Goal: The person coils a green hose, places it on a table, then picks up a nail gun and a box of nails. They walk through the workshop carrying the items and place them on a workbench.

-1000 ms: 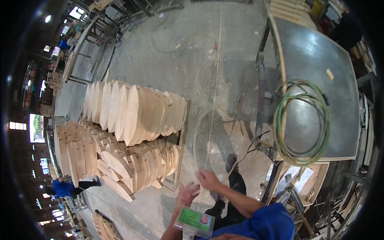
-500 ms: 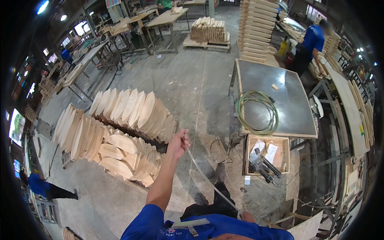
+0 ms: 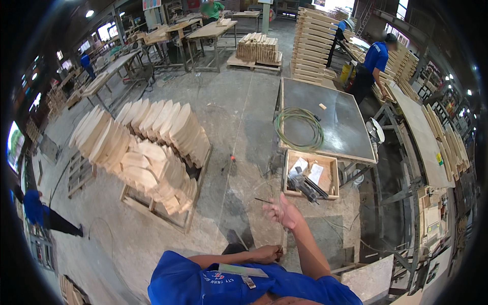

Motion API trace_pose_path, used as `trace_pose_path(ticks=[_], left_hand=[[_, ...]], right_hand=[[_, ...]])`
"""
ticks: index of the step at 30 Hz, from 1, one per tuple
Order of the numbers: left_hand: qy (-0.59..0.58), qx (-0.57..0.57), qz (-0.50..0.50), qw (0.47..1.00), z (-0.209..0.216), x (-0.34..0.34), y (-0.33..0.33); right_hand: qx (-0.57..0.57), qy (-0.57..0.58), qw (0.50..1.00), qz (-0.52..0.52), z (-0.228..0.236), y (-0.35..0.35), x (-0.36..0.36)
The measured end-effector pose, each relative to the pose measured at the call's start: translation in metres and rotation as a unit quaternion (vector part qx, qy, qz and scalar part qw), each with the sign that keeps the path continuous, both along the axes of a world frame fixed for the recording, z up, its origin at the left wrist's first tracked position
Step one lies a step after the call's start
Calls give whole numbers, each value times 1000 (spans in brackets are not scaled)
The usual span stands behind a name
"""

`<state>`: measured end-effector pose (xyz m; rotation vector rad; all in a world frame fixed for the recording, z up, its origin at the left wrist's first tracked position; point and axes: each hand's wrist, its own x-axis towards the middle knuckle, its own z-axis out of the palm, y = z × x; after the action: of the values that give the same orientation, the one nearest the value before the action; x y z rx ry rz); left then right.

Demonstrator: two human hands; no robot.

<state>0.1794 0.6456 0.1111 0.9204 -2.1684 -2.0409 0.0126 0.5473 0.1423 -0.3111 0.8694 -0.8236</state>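
Observation:
My left hand (image 3: 268, 253) is low against my body, its fingers curled. What they hold is too small to make out. My right hand (image 3: 282, 211) is raised in front of me, palm turned up, fingers bent. A thin dark rod (image 3: 262, 201) sticks out to the left from its fingertips. A short pale strip, perhaps part of a clear hose (image 3: 241, 241), shows beside my left forearm. Beyond the right hand lies a shallow wooden box (image 3: 333, 175) with papers and a dark power tool (image 3: 308, 187) in it.
Stacks of pointed wooden boards (image 3: 152, 162) stand on a pallet (image 3: 189, 217) at left. A metal-topped table (image 3: 340, 122) carries a coiled green hose (image 3: 321, 133). At right a person in blue (image 3: 375, 58) works by a long bench (image 3: 424, 137). Another person (image 3: 38, 208) is at far left.
My left hand has come down from beside the boards to my waist, no longer stretching out the clear hose. My right hand has risen from my waist, now with a thin dark rod.

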Motion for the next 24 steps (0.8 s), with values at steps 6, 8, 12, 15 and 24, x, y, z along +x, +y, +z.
trace_pose_path(ticks=[6,8,12,15,24], left_hand=[[-27,-51,59,997,1,-13,37],[-50,-102,214,970,52,-12,23],[-43,-582,181,792,89,-25,10],[19,-565,24,824,59,-40,1],[-211,-459,-94,858,-4,-7,8]], right_hand=[[-254,359,893,95,46,134,-50],[-219,369,889,160,63,211,-91],[-230,306,895,227,96,331,-146],[-284,268,906,163,135,397,-201],[-155,363,645,-655,159,606,-352]])
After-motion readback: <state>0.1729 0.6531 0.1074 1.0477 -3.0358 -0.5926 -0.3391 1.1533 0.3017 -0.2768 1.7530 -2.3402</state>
